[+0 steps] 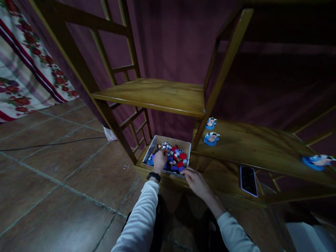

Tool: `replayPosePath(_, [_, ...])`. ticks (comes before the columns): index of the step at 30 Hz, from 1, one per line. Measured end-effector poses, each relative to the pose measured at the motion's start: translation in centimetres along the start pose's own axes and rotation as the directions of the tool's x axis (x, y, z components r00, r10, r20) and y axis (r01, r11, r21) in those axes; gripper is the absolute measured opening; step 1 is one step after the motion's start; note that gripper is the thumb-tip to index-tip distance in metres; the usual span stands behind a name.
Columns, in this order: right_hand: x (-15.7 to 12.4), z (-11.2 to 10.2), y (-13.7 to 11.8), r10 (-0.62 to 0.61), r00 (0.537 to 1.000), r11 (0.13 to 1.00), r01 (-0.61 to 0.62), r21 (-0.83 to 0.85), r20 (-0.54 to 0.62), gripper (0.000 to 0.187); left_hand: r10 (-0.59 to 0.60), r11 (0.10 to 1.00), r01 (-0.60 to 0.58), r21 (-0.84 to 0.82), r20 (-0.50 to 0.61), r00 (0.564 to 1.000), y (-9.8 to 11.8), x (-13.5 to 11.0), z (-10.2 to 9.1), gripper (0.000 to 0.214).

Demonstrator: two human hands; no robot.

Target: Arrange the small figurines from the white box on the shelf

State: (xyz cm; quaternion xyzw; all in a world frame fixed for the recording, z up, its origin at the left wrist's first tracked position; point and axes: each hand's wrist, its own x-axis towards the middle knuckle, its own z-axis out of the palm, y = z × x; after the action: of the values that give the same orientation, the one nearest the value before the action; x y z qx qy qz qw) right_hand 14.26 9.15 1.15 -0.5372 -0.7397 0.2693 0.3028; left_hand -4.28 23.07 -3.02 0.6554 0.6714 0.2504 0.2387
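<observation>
A cardboard box (168, 139) with pale sides stands on the low shelf, filled with small figurines (177, 152) on round red, blue and purple bases. My left hand (160, 159), with a dark band at the wrist, is inside the box at its left half. Its fingers are bent down among the figurines, and whatever they hold is hidden. At the front right corner of the box, my right hand (195, 180) has its fingers closed on the rim.
Two blue-based figurines (211, 138) stand on the right-hand shelf (252, 143), and another figurine (318, 161) is at its far right. Below lies a phone (248, 180). A wooden shelf board (157, 92) overhangs the box. A dark cable (52, 144) crosses the tiled floor.
</observation>
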Motion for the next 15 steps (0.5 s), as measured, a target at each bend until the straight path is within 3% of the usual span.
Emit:
replayPosePath(4, [3.3,2.5,1.0,0.049,0.989,0.998,-0.044,0.037,-0.141,0.033,0.038,0.999,-0.039,0.031,0.036,0.999,-1.9,0.0,-0.4,0.027])
replayPosePath(8, [6.0,5.7,2.5,0.058,0.978,0.998,-0.057,0.012,-0.200,0.046,0.041,0.999,-0.041,-0.025,0.008,0.999,-3.3,0.4,-0.6,0.029])
replayPosePath(15, [9.4,6.8,5.5,0.200,0.922,0.978,-0.211,0.003,-0.331,0.055,0.116,0.973,-0.156,0.168,0.225,0.967,-1.7,0.9,0.9,0.044])
